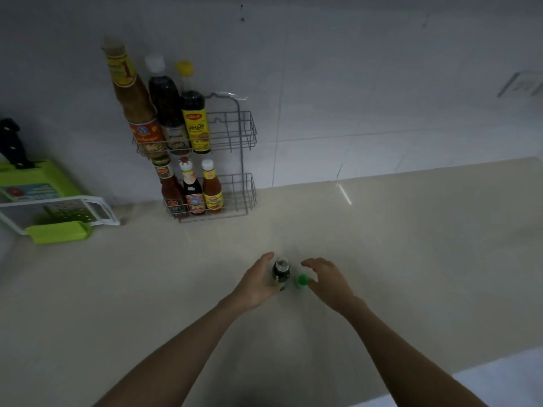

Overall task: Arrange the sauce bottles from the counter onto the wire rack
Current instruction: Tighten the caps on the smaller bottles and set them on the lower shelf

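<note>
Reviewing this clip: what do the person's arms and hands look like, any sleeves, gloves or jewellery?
Both forearms are bare as far as the frame shows, with no sleeves visible. The left hand and right hand wear no gloves. No watch, bracelet or ring shows, though dim light hides fine detail.

green grater (58, 214), knife block (38, 177), wall socket (521, 83)

The scene is viewed from head height, forward and down across the counter (382, 245), with the wire rack (244, 160) seen farther back, left of centre.
</note>
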Available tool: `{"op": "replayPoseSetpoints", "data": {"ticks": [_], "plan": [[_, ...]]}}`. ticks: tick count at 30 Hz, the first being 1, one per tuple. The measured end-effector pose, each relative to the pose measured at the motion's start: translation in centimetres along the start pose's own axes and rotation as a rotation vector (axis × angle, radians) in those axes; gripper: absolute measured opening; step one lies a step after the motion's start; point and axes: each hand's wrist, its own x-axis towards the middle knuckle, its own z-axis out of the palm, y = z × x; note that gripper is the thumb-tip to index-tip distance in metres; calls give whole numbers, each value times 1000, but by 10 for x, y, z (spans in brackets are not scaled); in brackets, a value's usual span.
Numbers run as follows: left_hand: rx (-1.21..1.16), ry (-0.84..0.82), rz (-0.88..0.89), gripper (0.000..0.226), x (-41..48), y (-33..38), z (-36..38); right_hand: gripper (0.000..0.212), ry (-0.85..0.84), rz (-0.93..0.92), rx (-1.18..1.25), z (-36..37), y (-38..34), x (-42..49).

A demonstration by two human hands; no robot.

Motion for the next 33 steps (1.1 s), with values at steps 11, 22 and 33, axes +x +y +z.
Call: {"op": "replayPoseSetpoints", "data": {"ticks": [11, 22, 33], "plan": [[-33, 95, 21, 48, 23, -6, 21, 35, 33, 32, -42, 36, 26, 17], [-60, 281, 53, 42, 18, -10, 4, 34, 148, -418, 299, -39, -22, 37], [-101, 277, 55, 42, 7, 0, -36, 28, -64, -777, -181, -94, -93, 49]]}}
